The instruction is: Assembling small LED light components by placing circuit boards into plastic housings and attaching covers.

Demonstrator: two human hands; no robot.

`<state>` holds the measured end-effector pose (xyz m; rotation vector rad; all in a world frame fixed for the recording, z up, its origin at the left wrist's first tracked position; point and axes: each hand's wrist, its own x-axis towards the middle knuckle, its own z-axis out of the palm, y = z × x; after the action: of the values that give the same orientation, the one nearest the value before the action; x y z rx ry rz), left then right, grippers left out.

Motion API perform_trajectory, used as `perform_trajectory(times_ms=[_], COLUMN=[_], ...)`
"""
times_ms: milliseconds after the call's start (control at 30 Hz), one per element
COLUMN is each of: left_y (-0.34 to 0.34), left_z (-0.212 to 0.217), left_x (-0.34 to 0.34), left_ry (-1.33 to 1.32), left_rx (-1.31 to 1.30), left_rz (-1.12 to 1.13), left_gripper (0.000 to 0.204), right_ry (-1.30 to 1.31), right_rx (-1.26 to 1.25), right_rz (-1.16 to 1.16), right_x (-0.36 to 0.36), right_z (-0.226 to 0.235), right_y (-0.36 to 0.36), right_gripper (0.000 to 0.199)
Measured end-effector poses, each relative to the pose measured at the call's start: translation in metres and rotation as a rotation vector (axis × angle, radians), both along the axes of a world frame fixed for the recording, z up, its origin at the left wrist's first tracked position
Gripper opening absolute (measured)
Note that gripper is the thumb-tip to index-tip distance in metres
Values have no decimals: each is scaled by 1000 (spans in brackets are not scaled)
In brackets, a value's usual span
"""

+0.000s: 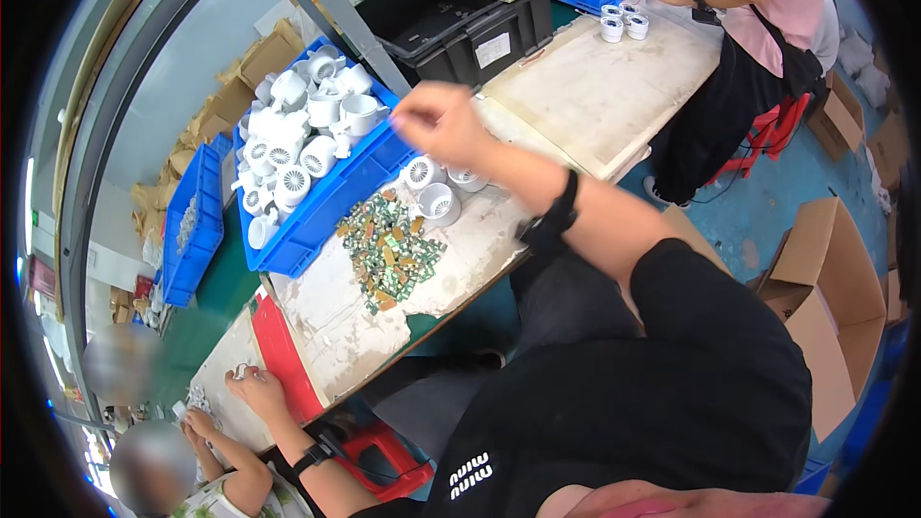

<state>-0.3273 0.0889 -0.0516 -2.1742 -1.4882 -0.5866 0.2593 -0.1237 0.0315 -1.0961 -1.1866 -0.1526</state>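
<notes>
My right hand point(443, 125) is raised beside the near rim of a blue bin point(331, 201); motion blurs its curled fingers, and whether anything is in them cannot be told. The bin is heaped with white plastic cup-shaped housings point(321, 110), some with slotted round ends. Several more white housings point(438, 203) stand on the table below that hand. Beside them lies a pile of small green circuit boards point(389, 254). My left hand point(257, 391) is over the table at lower left, its fingers closed around a small, thin, whitish looped piece I cannot make out.
A black crate point(451, 29) stands behind the worktable point(614, 86). At upper right a person in pink point(767, 0) sits near several white round parts point(624, 22). Another person point(225, 484) works at lower left. Open cardboard boxes point(825, 297) and a red stool point(384, 460) are nearby.
</notes>
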Motion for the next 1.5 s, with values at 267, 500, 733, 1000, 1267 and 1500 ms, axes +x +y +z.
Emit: perform_trajectory(times_ms=[267, 500, 733, 1000, 1267, 1500], left_y=[-82, -128, -108, -110, -81, -91], left_z=[65, 88, 89, 46, 51, 57], left_x=[132, 265, 358, 383, 374, 372], left_ry=[-269, -468, -361, -529, -812, -761], left_rx=[-34, -290, -425, -669, -392, -391], left_rz=[-470, -936, -1285, -1302, -1165, -1124], left_gripper=[18, 12, 17, 26, 57, 86], right_ry=[-190, -350, -179, -269, -432, -501], right_rx=[-1269, -1410, -657, -225, -155, -216], right_rz=[-1107, -1055, -845, 45, 124, 192], right_x=[350, 324, 202, -30, -38, -42], right_z=[-35, -56, -23, 40, 9, -5], right_y=[-106, -120, -96, -48, 12, 15], right_gripper=[65, 58, 48, 35, 45, 46])
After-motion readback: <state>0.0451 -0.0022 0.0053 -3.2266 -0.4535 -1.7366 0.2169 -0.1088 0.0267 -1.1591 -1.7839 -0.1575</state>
